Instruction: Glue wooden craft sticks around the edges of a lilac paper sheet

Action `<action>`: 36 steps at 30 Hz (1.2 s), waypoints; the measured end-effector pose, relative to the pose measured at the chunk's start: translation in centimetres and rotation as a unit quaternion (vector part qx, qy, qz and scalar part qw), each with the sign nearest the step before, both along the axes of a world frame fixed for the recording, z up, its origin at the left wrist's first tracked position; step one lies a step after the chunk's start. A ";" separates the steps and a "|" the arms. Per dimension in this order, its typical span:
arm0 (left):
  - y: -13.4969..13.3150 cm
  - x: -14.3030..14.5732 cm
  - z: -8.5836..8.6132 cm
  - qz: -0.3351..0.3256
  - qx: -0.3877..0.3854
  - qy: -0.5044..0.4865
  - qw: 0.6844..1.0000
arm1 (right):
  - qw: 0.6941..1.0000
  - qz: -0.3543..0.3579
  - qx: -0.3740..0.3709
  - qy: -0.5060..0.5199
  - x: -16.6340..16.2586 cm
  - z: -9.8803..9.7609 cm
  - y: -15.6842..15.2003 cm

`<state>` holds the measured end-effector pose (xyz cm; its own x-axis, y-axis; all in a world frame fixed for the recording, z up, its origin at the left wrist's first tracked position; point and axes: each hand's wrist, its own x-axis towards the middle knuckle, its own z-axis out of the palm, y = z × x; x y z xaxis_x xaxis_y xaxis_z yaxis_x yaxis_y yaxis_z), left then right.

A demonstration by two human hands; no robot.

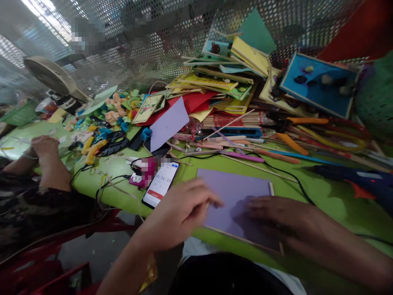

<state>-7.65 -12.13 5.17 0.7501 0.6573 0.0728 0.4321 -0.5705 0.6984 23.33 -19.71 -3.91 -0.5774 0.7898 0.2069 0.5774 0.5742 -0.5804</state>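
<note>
A purple sheet [227, 186] lies on the green table in front of me, with thin pale wooden strips along its front edge and parts of its right edge. My right hand [276, 217] rests on the sheet's right part, fingers stretched out and holding nothing. Over the left edge is my left hand [187, 209], slightly blurred, its fingers loosely bent and apart with nothing visible in them. Whether its fingertips touch the sheet I cannot tell. A phone with a running timer [161, 184] lies just left of the sheet, partly behind my left wrist.
Behind are piled framed cards [215, 82], wooden sticks and pens, and another purple sheet [168, 125]. A blue glue gun [362, 180] lies at right, with black cables across the table. At left are scissors [115, 143], a fan [55, 78] and another person's clasped hands [46, 147].
</note>
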 end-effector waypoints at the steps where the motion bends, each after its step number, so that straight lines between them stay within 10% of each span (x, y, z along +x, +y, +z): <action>1: -1.4 -1.7 0.1 -0.034 -0.016 0.042 0.998 | 1.000 -0.005 0.011 0.001 0.0 -0.3 -0.1; 3: -3.9 -5.1 -0.2 -0.092 -0.006 0.126 0.988 | 1.000 -0.013 0.028 0.001 -0.1 -0.7 -0.1; 8: -6.5 -8.5 -0.5 0.007 0.165 0.193 0.967 | 0.990 -0.125 0.057 0.015 0.1 0.0 0.7; 16: -4.3 5.9 -1.3 -0.237 0.213 0.126 0.940 | 0.976 -0.202 0.063 -0.057 1.1 2.1 3.8; 19: -5.1 9.8 -3.4 -0.217 0.222 0.151 0.939 | 0.980 -0.160 0.049 -0.103 1.0 1.9 5.3; 24: -6.0 11.5 -6.2 -0.112 0.278 0.185 0.936 | 0.982 -0.118 0.028 -0.142 0.4 1.5 6.8; 36: -3.9 11.9 -7.6 -0.149 0.287 0.129 0.937 | 0.973 -0.118 0.040 -0.197 0.0 1.6 6.5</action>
<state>4.27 -16.02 -2.44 0.9353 0.3240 0.1421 0.3063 -0.9425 0.1335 23.30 -13.21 -2.33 -0.4290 0.9003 0.0730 0.8669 0.4331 -0.2468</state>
